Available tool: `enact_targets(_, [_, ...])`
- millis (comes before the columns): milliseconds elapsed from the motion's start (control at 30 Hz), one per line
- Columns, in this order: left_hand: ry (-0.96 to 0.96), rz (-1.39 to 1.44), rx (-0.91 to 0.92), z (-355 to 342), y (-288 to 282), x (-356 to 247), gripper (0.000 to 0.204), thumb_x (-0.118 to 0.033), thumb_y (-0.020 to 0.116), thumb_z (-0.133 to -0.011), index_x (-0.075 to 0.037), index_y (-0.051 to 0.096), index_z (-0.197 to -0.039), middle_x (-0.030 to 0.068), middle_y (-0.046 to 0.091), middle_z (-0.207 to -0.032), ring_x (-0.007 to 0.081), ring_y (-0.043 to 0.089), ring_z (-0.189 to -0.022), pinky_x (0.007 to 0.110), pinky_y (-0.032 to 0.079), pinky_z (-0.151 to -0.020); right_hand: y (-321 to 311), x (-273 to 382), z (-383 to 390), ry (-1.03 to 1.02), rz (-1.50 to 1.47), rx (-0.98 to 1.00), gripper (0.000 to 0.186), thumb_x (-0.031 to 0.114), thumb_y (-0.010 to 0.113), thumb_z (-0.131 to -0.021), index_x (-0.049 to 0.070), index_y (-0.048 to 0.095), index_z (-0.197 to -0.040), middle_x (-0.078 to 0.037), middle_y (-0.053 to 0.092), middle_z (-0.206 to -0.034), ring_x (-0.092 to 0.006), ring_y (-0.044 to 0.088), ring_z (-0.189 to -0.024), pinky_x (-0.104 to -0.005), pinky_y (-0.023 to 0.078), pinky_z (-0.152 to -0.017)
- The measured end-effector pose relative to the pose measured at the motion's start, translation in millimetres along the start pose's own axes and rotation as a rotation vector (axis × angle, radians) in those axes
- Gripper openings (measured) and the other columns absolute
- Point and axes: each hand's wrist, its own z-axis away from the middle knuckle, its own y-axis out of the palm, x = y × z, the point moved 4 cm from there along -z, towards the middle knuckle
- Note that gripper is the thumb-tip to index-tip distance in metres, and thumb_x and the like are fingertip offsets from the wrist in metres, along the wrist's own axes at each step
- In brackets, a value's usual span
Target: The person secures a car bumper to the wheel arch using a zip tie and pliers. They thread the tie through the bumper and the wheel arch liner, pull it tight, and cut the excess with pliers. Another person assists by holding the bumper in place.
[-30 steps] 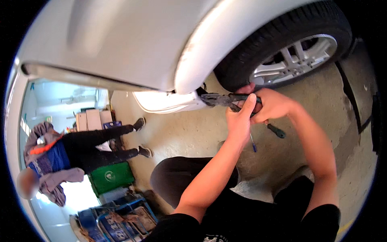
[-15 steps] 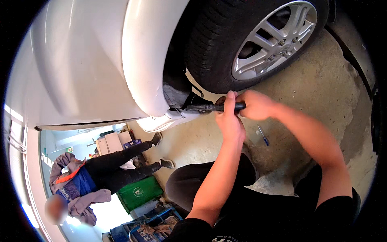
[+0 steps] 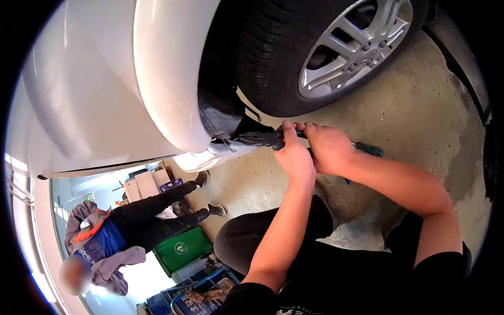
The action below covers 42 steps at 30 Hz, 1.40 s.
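Observation:
My left hand [image 3: 295, 160] is closed around the near end of a black, elongated piece [image 3: 260, 138] whose kind I cannot make out. It points at the white car's lower edge behind the wheel arch. Close beside it, my right hand [image 3: 329, 148] has its fingers curled at the same spot; what they hold is hidden. A dark green handle [image 3: 369, 150] shows just past my right wrist; whether it is held or lies on the floor, I cannot tell. The tyre [image 3: 265, 63] with its silver alloy wheel [image 3: 357, 55] stands just beyond both hands.
White bodywork [image 3: 100, 89] fills the upper left. Below my right hand, a small blue-ended thing [image 3: 348, 181] lies on the concrete floor [image 3: 415, 110]. At the lower left are a person in a grey jacket [image 3: 107, 260], a green bin [image 3: 181, 249] and a blue container [image 3: 163, 304].
Both hands have shifted slightly left, and my right hand now covers the black end that stuck out between them. The green handle has come into sight. My view has moved a little.

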Motion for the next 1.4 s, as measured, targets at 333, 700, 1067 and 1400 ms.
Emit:
enact_targets(333, [-0.012,-0.030,0.311,-1,-7,26,0.023,0.000,0.064,-0.091,-0.004,0.053,-0.110,0.0155,0.063,-0.126,0.0207,0.059,-0.116,0.036,0.047,-0.102,-35,-48,-20,-0.175,0.024,0.603,0.067,0.033,0.081,-0.078,-0.001,0.059,-0.131,-0.022,0.071,-0.118,-0.0407,0.068,-0.109,-0.0469,0.053,-0.093])
enact_targets(700, [-1.074,0.047,0.272,127,-58,48,0.020,0.008,0.050,-0.075,-0.001,0.055,-0.093,0.0109,0.056,-0.088,0.0277,0.059,-0.082,0.038,0.051,-0.079,-72,87,-9,-0.432,-0.214,-0.215,0.020,0.012,0.066,-0.083,0.004,0.070,-0.101,-0.013,0.068,-0.099,-0.0333,0.069,-0.093,-0.0438,0.056,-0.079])
enact_targets(1067, [-1.011,0.038,0.270,151,-81,32,0.039,0.015,0.048,-0.070,-0.003,0.051,-0.104,0.0095,0.055,-0.099,0.0248,0.058,-0.091,0.039,0.053,-0.087,-11,94,-42,-0.445,-0.049,-0.475,0.019,0.014,0.061,-0.080,0.014,0.074,-0.094,-0.005,0.069,-0.087,-0.0263,0.070,-0.092,-0.0457,0.056,-0.077])
enact_targets(1400, [-0.964,0.034,0.266,146,-79,32,0.031,0.011,0.050,-0.073,-0.001,0.052,-0.101,0.0085,0.058,-0.092,0.0235,0.059,-0.089,0.036,0.051,-0.082,8,103,-51,-0.305,-0.432,-0.182,0.022,0.010,0.066,-0.081,0.002,0.072,-0.101,-0.016,0.069,-0.090,-0.0365,0.069,-0.091,-0.0434,0.056,-0.080])
